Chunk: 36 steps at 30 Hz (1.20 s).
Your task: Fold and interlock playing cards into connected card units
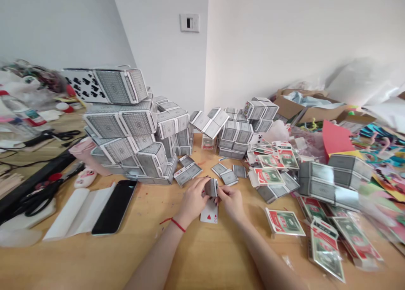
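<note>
Several loose items sit at the far left of the wooden table (202, 256). Black scissors (38, 199) lie near the edge, and just right of them a folded white paper (76, 212) touches the side of a dark phone (114, 207) lying flat.

Behind the phone rises a tall pile of card blocks (126, 125). These are grey-backed playing cards folded into boxes and stacked unevenly, with the top one tilted. A few loose folded pieces (188, 172) lie on the wood at the pile's foot, near the hands.

At the centre, the left hand (193, 201), with a red string (177, 224) round its wrist, is pinched closed on the left side of a small folded card (211, 187). The folded card is held just above the table. The right hand (232, 201) grips it from the other side with fingers closed on it, so the two hands meet around it.

Directly beneath lies a two of hearts (209, 215), face up and partly hidden by the hands. Behind them stands a lower stack of blocks (237, 134).

To the right, sealed card packs (284, 221) in red and green lie scattered, apart from the right hand. Coloured paper (335, 138) clutters the far right edge.
</note>
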Motion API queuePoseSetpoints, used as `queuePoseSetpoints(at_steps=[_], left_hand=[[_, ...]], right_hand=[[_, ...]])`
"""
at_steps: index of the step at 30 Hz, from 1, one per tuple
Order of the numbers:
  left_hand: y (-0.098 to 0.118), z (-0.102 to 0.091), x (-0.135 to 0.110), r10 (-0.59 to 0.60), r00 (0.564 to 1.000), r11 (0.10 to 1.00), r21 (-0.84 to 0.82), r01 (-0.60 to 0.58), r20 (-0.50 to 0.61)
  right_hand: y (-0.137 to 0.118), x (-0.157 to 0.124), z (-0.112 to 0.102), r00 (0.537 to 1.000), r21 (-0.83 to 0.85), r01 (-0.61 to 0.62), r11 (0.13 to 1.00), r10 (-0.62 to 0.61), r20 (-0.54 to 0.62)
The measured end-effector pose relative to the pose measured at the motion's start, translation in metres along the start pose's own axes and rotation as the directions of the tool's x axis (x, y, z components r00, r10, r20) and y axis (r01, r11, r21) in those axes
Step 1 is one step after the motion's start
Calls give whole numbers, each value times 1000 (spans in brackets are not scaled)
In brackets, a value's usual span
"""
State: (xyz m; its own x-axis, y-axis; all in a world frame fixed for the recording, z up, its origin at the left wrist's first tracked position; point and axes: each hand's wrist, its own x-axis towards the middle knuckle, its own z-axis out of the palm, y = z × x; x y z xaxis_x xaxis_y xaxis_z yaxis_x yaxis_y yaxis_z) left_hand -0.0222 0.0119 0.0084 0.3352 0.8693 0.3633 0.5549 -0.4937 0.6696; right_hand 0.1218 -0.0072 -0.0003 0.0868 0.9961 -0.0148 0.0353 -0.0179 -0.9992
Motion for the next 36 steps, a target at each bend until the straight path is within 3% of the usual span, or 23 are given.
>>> queuePoseSetpoints(at_steps=[7, 15, 22, 26, 28, 32, 36], left_hand=[[-2, -2, 0, -8, 999, 1000, 25, 9, -39], [1, -6, 0, 29, 999, 999, 46, -27, -41], [2, -2, -1, 45, 998, 998, 55, -43, -34], [1, 1, -2, 60, 998, 998, 38, -59, -27], [2, 1, -1, 53, 998, 999, 5, -53, -29], [6, 0, 2, -73, 997, 979, -193, 66, -27], [6, 5, 3, -233, 972, 886, -403, 228, 38]], right_hand=[[1, -2, 5, 992, 88, 66, 994, -76, 105], [11, -5, 8, 986, 55, 48, 997, -56, 157], [7, -8, 6, 991, -87, 82, 993, -71, 113], [3, -6, 0, 988, -184, 150, 971, -151, 9], [2, -2, -2, 990, -153, 132, 979, -138, -30], [1, 3, -4, 998, 60, 23, 998, -26, 51], [-5, 2, -3, 993, 146, -5, 989, -12, 114]])
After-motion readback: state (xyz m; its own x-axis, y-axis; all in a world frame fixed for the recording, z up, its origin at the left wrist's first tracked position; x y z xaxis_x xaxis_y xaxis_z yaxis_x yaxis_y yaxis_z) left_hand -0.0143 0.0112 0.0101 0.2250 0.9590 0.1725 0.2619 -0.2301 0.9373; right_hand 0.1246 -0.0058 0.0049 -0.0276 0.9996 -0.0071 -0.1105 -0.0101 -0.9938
